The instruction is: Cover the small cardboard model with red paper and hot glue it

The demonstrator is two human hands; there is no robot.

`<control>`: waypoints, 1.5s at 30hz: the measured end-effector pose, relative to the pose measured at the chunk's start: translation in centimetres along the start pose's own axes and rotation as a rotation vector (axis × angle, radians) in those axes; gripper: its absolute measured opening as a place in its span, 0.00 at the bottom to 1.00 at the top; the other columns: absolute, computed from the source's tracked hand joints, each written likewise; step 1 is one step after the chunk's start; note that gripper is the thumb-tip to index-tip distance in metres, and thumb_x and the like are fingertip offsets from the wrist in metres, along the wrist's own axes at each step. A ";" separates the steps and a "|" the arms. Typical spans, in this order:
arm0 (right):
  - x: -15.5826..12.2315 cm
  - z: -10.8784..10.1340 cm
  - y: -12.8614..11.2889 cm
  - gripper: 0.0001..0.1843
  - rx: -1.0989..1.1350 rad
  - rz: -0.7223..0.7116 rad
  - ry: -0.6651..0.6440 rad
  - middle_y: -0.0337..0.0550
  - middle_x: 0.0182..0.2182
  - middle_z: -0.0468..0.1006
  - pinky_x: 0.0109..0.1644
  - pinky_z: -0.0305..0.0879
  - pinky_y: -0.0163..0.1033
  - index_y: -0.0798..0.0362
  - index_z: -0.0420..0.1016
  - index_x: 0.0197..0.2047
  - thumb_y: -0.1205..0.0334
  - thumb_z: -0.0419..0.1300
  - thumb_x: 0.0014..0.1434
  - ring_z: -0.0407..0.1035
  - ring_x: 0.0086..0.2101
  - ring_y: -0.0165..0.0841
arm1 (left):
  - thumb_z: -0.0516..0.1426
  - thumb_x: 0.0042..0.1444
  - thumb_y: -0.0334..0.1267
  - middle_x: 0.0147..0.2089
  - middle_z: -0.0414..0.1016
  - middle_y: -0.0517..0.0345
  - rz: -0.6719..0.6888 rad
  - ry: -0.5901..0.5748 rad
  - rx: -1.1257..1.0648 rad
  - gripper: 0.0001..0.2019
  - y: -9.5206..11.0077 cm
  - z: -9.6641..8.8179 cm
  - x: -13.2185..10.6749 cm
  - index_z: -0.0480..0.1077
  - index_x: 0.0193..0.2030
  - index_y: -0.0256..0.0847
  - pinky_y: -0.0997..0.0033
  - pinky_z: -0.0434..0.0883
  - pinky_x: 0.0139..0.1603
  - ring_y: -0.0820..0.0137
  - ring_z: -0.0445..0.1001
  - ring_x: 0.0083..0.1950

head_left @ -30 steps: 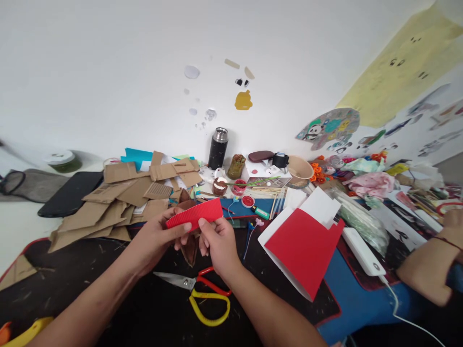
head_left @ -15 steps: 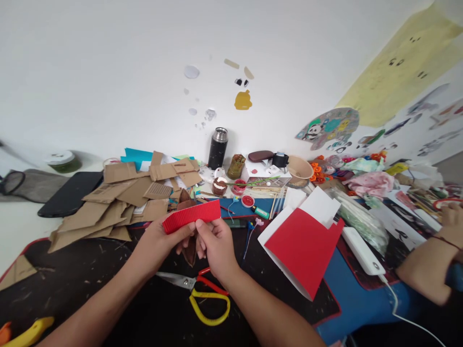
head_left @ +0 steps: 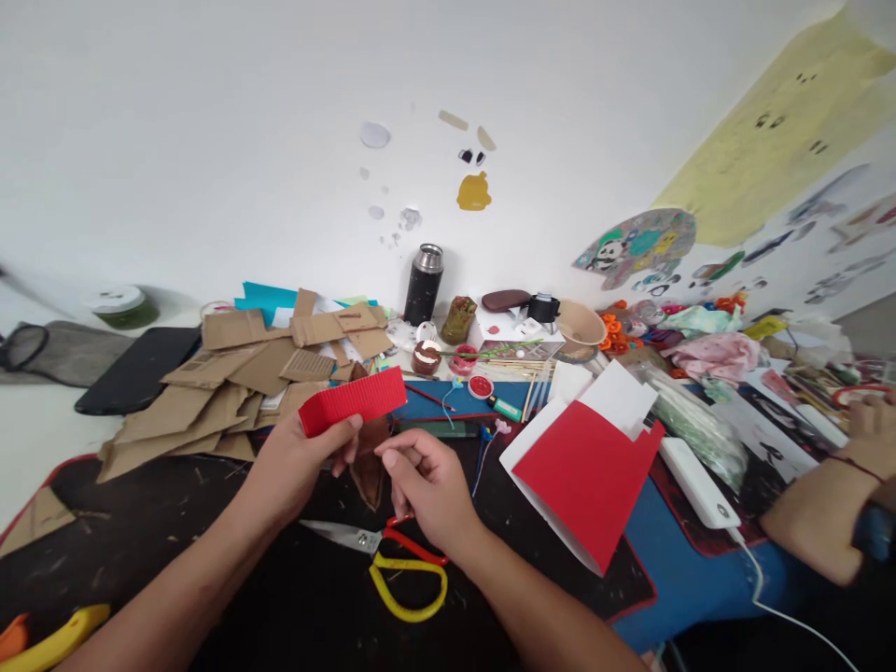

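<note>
From the head, a white wall backs the room, with one yellow sheet at upper right and one black flask upright near its foot; below spreads one dark mat, edged in red. One red ribbed strip is held up over the mat's far edge, in front of a heap of many cardboard pieces, too overlapped to count. Of the person's two hands, the left hand is clamped on the strip's lower edge near its left end, thumb on the near face, fingers behind, forearm slanting in from the lower left. The right hand is apart from the strip, fingers curled, thumb and forefinger close together with nothing visible between them; whether they meet I cannot tell. One brown piece lies between the hands. Nearer, one pair of scissors points its blades left; one yellow handle and one orange handle show toward the mat's left corner. Dark mat stretches left of the blades; one red sheet overlaps the mat's right side, and beyond its right edge is one co-worker's arm
</note>
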State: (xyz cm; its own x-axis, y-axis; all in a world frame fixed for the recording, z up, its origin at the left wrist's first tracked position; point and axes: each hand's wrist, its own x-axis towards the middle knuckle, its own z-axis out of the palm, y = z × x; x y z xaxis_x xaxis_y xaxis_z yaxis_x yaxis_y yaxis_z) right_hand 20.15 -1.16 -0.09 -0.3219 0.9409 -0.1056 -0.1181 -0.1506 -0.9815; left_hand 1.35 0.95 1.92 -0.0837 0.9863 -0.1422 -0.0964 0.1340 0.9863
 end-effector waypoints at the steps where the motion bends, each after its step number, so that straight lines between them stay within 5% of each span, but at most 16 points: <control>1: -0.7 -0.5 -0.3 0.17 -0.079 -0.011 -0.038 0.27 0.20 0.71 0.25 0.60 0.33 0.48 0.83 0.45 0.42 0.68 0.71 0.64 0.18 0.28 | 0.73 0.50 0.52 0.21 0.71 0.64 0.008 0.009 -0.013 0.19 0.1 -0.1 0.0 0.70 0.31 0.46 0.72 0.63 0.21 0.70 0.67 0.22; 5: -3.6 -2.9 -1.6 0.11 -0.583 -0.088 -0.190 0.35 0.32 0.83 0.39 0.67 0.37 0.44 0.89 0.53 0.53 0.73 0.71 0.75 0.30 0.32 | 0.73 0.51 0.52 0.21 0.71 0.66 0.024 0.006 -0.038 0.19 0.5 -0.5 0.2 0.70 0.35 0.46 0.72 0.63 0.22 0.71 0.66 0.22; 10: -6.1 -4.9 -2.8 0.28 -1.135 0.014 -0.424 0.50 0.53 0.89 0.55 0.75 0.44 0.46 0.84 0.68 0.54 0.78 0.68 0.84 0.51 0.46 | 0.73 0.52 0.51 0.22 0.72 0.64 0.025 0.033 -0.095 0.18 0.4 -0.8 0.5 0.70 0.30 0.45 0.72 0.62 0.22 0.72 0.66 0.23; 13: -6.7 -4.7 -2.7 0.26 -1.290 0.046 -0.519 0.53 0.58 0.87 0.66 0.74 0.47 0.50 0.82 0.70 0.60 0.73 0.72 0.82 0.59 0.50 | 0.74 0.52 0.50 0.22 0.72 0.63 0.027 0.033 -0.132 0.19 0.2 -0.9 0.7 0.71 0.28 0.44 0.73 0.62 0.22 0.73 0.66 0.22; 18: -6.8 -3.8 -1.7 0.28 -1.389 0.057 -0.574 0.58 0.60 0.86 0.63 0.79 0.48 0.56 0.77 0.75 0.66 0.63 0.74 0.84 0.56 0.50 | 0.76 0.48 0.49 0.21 0.71 0.64 0.031 0.046 -0.184 0.19 -0.2 -1.0 0.9 0.72 0.28 0.44 0.74 0.61 0.21 0.74 0.65 0.21; 24: -7.4 -3.9 0.1 0.30 -1.057 0.125 -0.471 0.50 0.52 0.89 0.50 0.78 0.40 0.50 0.84 0.67 0.65 0.69 0.61 0.83 0.44 0.40 | 0.77 0.45 0.49 0.22 0.72 0.63 0.026 0.075 -0.230 0.21 0.0 -0.8 1.0 0.72 0.28 0.43 0.75 0.61 0.19 0.72 0.66 0.22; 28: -7.6 -4.1 2.0 0.29 -0.468 0.432 -0.398 0.38 0.41 0.83 0.33 0.64 0.29 0.49 0.86 0.62 0.67 0.73 0.57 0.69 0.29 0.24 | 0.77 0.45 0.50 0.20 0.69 0.63 0.039 0.111 -0.254 0.22 0.6 -1.3 1.0 0.71 0.27 0.43 0.75 0.58 0.17 0.74 0.62 0.19; 32: -7.4 -4.8 3.1 0.43 0.024 0.476 -0.417 0.35 0.36 0.80 0.26 0.59 0.26 0.49 0.81 0.66 0.49 0.87 0.51 0.69 0.24 0.23 | 0.77 0.45 0.48 0.21 0.68 0.65 0.124 0.212 -0.295 0.23 2.0 -2.9 1.3 0.68 0.26 0.43 0.77 0.61 0.20 0.76 0.64 0.21; 35: -7.1 -4.7 3.2 0.58 0.311 0.345 -0.402 0.35 0.32 0.80 0.23 0.58 0.27 0.50 0.77 0.69 0.29 0.87 0.44 0.66 0.20 0.23 | 0.78 0.44 0.48 0.23 0.67 0.67 0.195 0.296 -0.337 0.24 3.3 -3.9 1.7 0.67 0.27 0.44 0.78 0.62 0.21 0.76 0.65 0.23; 37: -6.5 -3.9 3.1 0.56 0.393 0.243 -0.421 0.33 0.27 0.77 0.22 0.59 0.28 0.52 0.75 0.71 0.25 0.82 0.53 0.61 0.17 0.22 | 0.80 0.42 0.48 0.23 0.66 0.67 0.203 0.302 -0.355 0.25 4.0 -4.1 1.9 0.67 0.28 0.43 0.78 0.59 0.19 0.76 0.64 0.23; 40: -4.5 -2.4 3.2 0.48 0.421 0.181 -0.472 0.35 0.26 0.78 0.24 0.69 0.32 0.53 0.74 0.69 0.27 0.77 0.62 0.70 0.17 0.29 | 0.80 0.42 0.48 0.23 0.66 0.67 0.180 0.254 -0.348 0.26 4.6 -3.5 2.2 0.68 0.28 0.43 0.78 0.57 0.18 0.76 0.64 0.22; 42: -2.8 -1.7 3.1 0.42 0.373 0.151 -0.482 0.37 0.25 0.79 0.24 0.71 0.32 0.55 0.77 0.62 0.29 0.77 0.63 0.72 0.18 0.30 | 0.80 0.42 0.48 0.23 0.66 0.67 0.172 0.226 -0.340 0.25 4.8 -3.0 2.4 0.69 0.28 0.42 0.79 0.57 0.19 0.77 0.64 0.22; 45: -0.3 -1.5 2.6 0.48 0.297 0.107 -0.473 0.44 0.29 0.84 0.27 0.71 0.33 0.55 0.75 0.63 0.21 0.74 0.61 0.80 0.23 0.35 | 0.80 0.43 0.48 0.23 0.66 0.67 0.168 0.180 -0.326 0.25 5.2 -2.3 2.9 0.68 0.27 0.42 0.78 0.59 0.20 0.77 0.63 0.22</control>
State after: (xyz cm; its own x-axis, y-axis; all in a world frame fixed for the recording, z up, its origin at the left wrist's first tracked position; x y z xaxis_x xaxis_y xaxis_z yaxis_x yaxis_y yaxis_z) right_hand 21.31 -1.36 -2.81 -0.7245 0.6874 -0.0515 -0.2991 -0.3808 -0.8750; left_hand -1.69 4.27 6.44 -0.2942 0.9555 -0.0226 -0.3739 -0.0933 0.9228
